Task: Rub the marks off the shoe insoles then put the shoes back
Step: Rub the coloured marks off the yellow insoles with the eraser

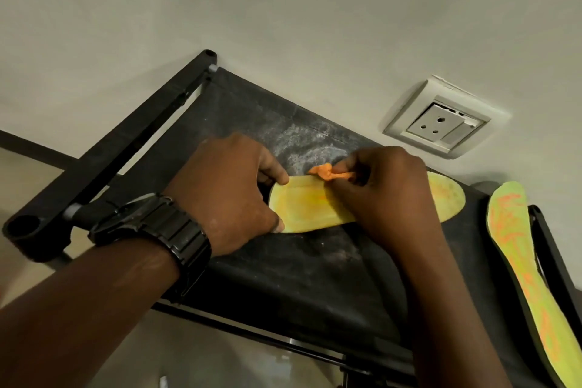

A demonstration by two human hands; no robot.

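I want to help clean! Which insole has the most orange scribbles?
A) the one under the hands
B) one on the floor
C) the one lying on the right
C: the right insole is covered in orange scribbles, while the middle insole looks mostly plain yellow.
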